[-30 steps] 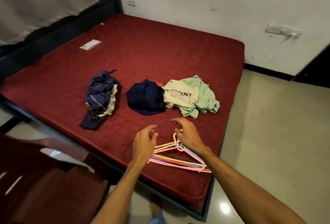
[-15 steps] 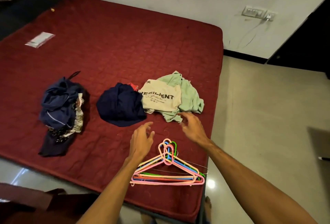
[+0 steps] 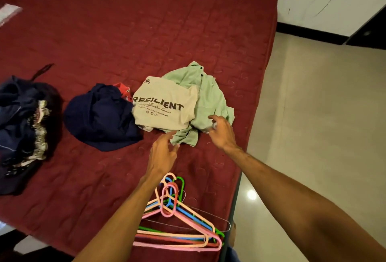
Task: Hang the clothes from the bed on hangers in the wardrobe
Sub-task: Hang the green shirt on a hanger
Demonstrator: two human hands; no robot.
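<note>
So the clothes were all in crumpled heaps on the dark red bed. A pale green button shirt lay near the bed's right edge with a beige tee printed "RESILIENT" lying half over it. Just beside those sat a navy garment, then a dark mixed pile at far left. The left hand had its fingers loose and released, right at the green shirt's hem. The right hand hung over that shirt, too blurry to tell if it was grasping. Coloured plastic hangers were stacked at the near edge.
</note>
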